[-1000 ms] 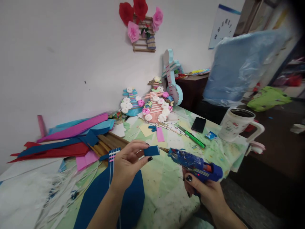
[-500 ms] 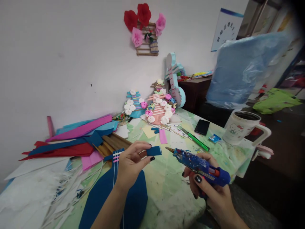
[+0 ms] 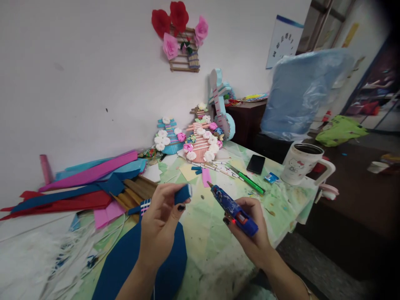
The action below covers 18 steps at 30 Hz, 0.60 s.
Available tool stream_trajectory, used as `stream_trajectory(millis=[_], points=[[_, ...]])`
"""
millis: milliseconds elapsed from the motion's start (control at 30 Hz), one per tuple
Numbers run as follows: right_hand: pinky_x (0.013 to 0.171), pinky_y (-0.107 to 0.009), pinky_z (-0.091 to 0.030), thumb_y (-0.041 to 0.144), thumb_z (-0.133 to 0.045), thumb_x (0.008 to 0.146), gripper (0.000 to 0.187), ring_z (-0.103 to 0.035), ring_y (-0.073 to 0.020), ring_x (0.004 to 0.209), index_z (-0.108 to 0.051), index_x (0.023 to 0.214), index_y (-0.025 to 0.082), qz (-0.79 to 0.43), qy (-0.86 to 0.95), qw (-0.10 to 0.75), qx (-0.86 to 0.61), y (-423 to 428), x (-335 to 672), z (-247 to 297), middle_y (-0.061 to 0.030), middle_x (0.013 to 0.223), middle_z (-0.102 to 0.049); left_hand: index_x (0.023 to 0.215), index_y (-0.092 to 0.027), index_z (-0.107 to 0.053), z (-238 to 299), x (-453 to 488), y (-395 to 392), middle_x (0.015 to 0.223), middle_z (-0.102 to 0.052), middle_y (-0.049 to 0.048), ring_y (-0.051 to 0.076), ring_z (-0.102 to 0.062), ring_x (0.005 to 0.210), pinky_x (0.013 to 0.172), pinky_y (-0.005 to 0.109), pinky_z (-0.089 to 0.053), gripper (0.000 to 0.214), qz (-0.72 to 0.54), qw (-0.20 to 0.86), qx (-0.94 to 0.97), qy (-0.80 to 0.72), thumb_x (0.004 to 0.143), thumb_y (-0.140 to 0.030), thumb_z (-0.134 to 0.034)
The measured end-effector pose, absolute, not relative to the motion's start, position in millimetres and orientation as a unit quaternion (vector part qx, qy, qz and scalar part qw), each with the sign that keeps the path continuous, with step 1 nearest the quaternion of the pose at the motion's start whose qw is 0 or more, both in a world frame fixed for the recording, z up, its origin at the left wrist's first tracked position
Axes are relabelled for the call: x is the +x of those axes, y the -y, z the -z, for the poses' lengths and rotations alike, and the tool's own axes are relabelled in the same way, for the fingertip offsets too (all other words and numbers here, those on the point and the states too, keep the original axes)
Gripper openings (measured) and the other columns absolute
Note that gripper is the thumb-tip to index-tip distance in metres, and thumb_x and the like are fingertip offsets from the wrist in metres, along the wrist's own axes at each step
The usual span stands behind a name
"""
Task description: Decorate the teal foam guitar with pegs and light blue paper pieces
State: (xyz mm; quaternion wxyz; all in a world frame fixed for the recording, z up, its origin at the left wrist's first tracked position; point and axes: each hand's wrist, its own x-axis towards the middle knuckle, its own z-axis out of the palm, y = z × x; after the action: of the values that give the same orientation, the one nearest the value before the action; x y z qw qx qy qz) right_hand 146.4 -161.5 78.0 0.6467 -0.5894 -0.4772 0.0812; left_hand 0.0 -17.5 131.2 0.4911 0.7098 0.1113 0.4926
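My left hand (image 3: 162, 216) pinches a small dark blue foam block (image 3: 183, 194) between thumb and fingers, raised above the table. My right hand (image 3: 250, 235) grips a blue glue gun (image 3: 233, 209) smeared with dried glue. Its brass nozzle points up and left, a short gap away from the block. Under my left forearm lies a large dark blue guitar-shaped foam piece (image 3: 125, 262) with pink and white stripes on its neck.
Coloured paper strips (image 3: 84, 183) and wooden sticks (image 3: 137, 189) lie at the left. Flower-covered craft models (image 3: 200, 143) stand by the wall. A phone (image 3: 256, 163), a green pen (image 3: 248, 180) and a white mug (image 3: 301, 163) sit to the right near the table's edge (image 3: 281, 233).
The glue gun has pulled back from the block and tilted nozzle-up. My left hand has turned the block toward me and drawn it slightly left.
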Motion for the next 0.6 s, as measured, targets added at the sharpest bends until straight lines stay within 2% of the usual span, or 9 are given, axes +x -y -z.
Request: stream_trajectory(millis=[100, 233, 367, 500, 600], points=[[0.060, -0.025, -0.045, 0.024, -0.057, 0.085, 0.025, -0.059, -0.0153, 0.069, -0.044, 0.106, 0.023, -0.052, 0.508, 0.615, -0.601, 159, 148, -79, -0.0025, 0.083, -0.062, 0.107, -0.024, -0.064, -136, -4, 28, 0.101, -0.060, 0.0080, 0.021, -0.058, 0.095, 0.080, 0.029, -0.049, 0.026, -0.448, 0.436, 0.778, -0.055, 0.084, -0.015, -0.054], [0.059, -0.026, -0.045, 0.029, -0.057, 0.084, 0.027, -0.061, -0.0168, 0.068, -0.047, 0.108, 0.022, -0.020, 0.540, 0.582, -0.608, 159, 151, -79, -0.0044, 0.083, -0.065, 0.122, -0.027, -0.058, -145, -10, 46, 0.103, -0.069, 0.0072, 0.024, -0.063, 0.093, 0.084, 0.032, -0.049, 0.048, -0.341, 0.328, 0.878, 0.067, 0.078, -0.007, -0.060], [0.062, -0.028, -0.047, 0.028, -0.059, 0.082, 0.032, -0.063, -0.0180, 0.072, -0.049, 0.111, 0.024, -0.013, 0.556, 0.585, -0.590, 160, 153, -73, -0.0048, 0.089, -0.066, 0.131, -0.023, -0.052, -151, -12, 62, 0.115, -0.067, 0.0085, 0.025, -0.064, 0.098, 0.089, 0.031, -0.047, 0.056, -0.333, 0.214, 0.913, 0.099, 0.079, -0.006, -0.059], [0.064, -0.028, -0.048, 0.031, -0.061, 0.080, 0.032, -0.063, -0.0196, 0.076, -0.051, 0.110, 0.023, 0.000, 0.566, 0.593, -0.573, 162, 153, -73, -0.0058, 0.091, -0.065, 0.126, -0.017, -0.056, -149, -9, 65, 0.117, -0.066, 0.0107, 0.024, -0.065, 0.089, 0.077, 0.031, -0.052, 0.044, -0.333, 0.075, 0.933, 0.112, 0.082, -0.013, -0.058], [0.063, -0.028, -0.049, 0.037, -0.058, 0.082, 0.031, -0.063, -0.0193, 0.074, -0.052, 0.109, 0.022, -0.017, 0.576, 0.601, -0.553, 163, 153, -78, -0.0063, 0.090, -0.064, 0.115, -0.012, -0.061, -149, -4, 64, 0.117, -0.066, 0.0112, 0.020, -0.063, 0.079, 0.064, 0.030, -0.053, 0.031, -0.330, -0.015, 0.936, 0.124, 0.088, -0.015, -0.048]])
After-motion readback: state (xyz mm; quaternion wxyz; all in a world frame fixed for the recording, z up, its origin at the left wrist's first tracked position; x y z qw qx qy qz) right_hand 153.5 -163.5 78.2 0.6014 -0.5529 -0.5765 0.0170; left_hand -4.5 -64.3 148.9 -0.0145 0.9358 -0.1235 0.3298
